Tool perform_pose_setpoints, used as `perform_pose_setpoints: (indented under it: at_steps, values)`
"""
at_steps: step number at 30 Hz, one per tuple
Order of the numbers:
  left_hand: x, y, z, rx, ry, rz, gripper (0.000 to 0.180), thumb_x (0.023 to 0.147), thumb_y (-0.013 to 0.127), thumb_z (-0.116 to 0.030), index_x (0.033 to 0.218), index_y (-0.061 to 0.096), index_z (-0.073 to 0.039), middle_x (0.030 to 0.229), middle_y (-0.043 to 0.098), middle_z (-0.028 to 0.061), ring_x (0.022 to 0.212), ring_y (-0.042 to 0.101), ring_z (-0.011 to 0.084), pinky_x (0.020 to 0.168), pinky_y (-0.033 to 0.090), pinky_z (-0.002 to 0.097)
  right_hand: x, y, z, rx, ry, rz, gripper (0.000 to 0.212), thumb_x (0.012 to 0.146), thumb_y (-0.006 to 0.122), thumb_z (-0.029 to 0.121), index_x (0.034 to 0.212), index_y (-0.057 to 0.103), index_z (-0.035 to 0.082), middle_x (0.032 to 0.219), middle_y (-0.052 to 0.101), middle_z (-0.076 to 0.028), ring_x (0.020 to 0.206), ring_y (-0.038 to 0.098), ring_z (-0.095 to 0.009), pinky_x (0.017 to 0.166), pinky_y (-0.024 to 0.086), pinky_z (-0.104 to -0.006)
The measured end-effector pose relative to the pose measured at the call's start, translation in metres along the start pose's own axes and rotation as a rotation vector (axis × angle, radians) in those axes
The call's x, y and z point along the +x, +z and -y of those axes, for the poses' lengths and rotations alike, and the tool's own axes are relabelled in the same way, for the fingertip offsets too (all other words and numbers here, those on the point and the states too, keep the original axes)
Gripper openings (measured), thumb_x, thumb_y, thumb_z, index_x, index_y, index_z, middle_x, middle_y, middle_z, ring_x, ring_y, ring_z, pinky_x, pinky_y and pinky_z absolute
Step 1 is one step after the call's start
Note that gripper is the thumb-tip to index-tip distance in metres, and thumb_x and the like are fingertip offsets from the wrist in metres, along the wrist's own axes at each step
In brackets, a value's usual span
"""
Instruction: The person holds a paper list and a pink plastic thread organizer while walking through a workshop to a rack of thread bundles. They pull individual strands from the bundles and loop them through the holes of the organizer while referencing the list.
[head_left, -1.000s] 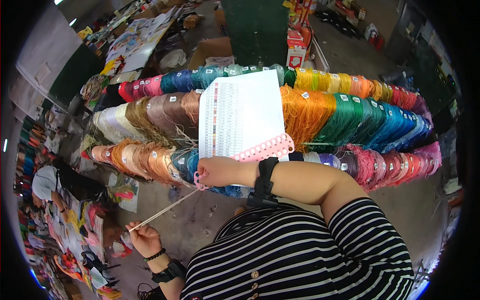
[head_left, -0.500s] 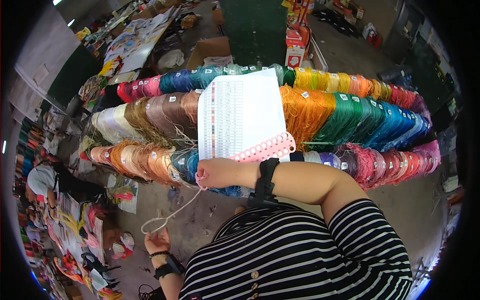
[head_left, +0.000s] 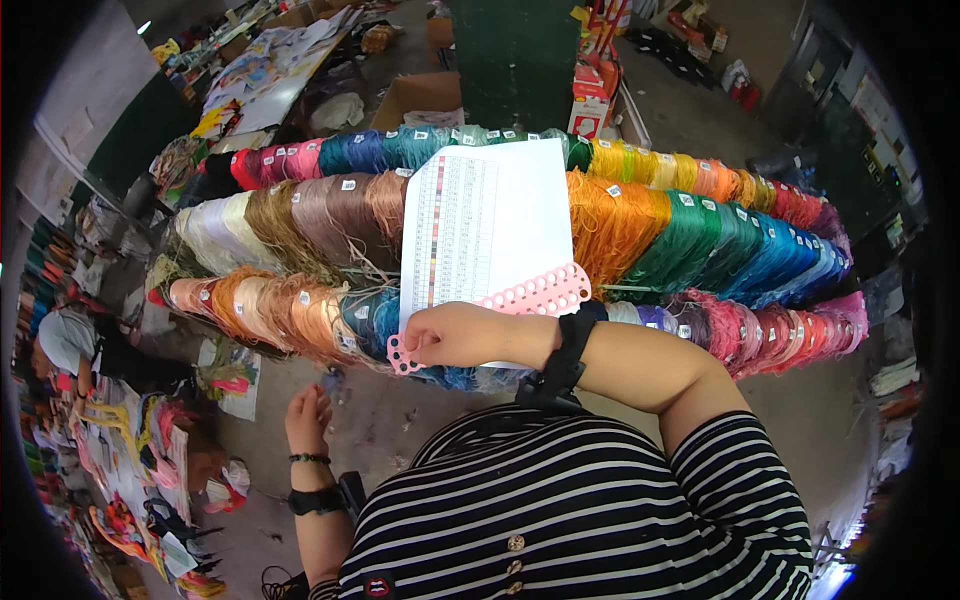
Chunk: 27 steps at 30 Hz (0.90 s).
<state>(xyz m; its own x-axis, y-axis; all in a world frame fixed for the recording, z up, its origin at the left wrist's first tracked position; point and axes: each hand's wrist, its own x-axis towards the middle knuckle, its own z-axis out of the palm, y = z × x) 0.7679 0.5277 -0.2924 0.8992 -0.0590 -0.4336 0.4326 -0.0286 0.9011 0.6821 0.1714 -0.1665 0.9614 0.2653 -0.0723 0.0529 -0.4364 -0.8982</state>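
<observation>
My right hand reaches across to the left and grips a pink perforated strip near its left end. Two rows of round holes run along the strip. Under it lies a white printed chart with a column of small colour squares, spread over hanging thread hanks. To the lower left, apart from the rack, my left hand is raised with its fingers curled together. Whatever those fingers hold, if anything, is too small to make out.
Three rows of coloured thread hanks with small white tags hang on a rack before me. A person bends over piled threads at the left. Behind the rack stand a cardboard box, a dark green pillar and a red-and-white carton.
My left hand has risen toward the rack. The pale thread loop between my hands is out of sight. My right hand has shifted slightly right, exposing the strip's left end.
</observation>
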Motion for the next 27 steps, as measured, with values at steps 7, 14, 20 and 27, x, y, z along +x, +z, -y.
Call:
perform_pose_setpoints:
  at_steps: [7,14,20,27]
  values:
    - [0.042,0.014,-0.039,0.289,0.504,-0.160,0.023,0.092,0.065,-0.023,0.104,0.071,-0.004,0.085,0.067,0.0006,0.067,0.058,0.0078,0.056,0.045,0.0218,0.000,-0.008,0.006,-0.043,-0.012,-0.043,0.016,0.087,0.069,0.019,0.095,0.068,0.006,0.077,0.067,-0.006,0.068,0.061,-0.015,0.064,0.049,-0.0292]
    - [0.081,0.013,-0.038,0.091,0.552,-0.131,0.017,0.090,0.066,-0.013,0.100,0.071,-0.001,0.079,0.066,0.0009,0.071,0.058,0.0059,0.064,0.046,0.0215,0.037,0.004,0.027,0.114,0.166,0.042,0.013,0.091,0.064,0.007,0.102,0.065,0.000,0.079,0.062,0.004,0.071,0.053,-0.002,0.064,0.044,-0.0178]
    - [0.070,0.031,-0.049,0.122,0.599,-0.075,0.015,0.090,0.067,-0.012,0.098,0.070,0.000,0.081,0.065,-0.0006,0.069,0.057,0.0057,0.063,0.046,0.0218,0.069,0.023,0.046,0.063,0.186,0.020,0.013,0.091,0.065,0.012,0.097,0.065,0.000,0.071,0.058,0.003,0.065,0.050,-0.004,0.059,0.042,-0.0214]
    - [0.055,0.045,-0.065,0.423,0.859,-0.095,0.010,0.083,0.070,-0.009,0.090,0.070,-0.001,0.076,0.063,0.0078,0.067,0.060,0.0176,0.063,0.048,0.0281,0.095,0.037,0.037,0.026,0.162,0.016,0.011,0.091,0.065,0.012,0.095,0.064,0.001,0.069,0.056,0.004,0.064,0.048,-0.004,0.058,0.042,-0.0223]
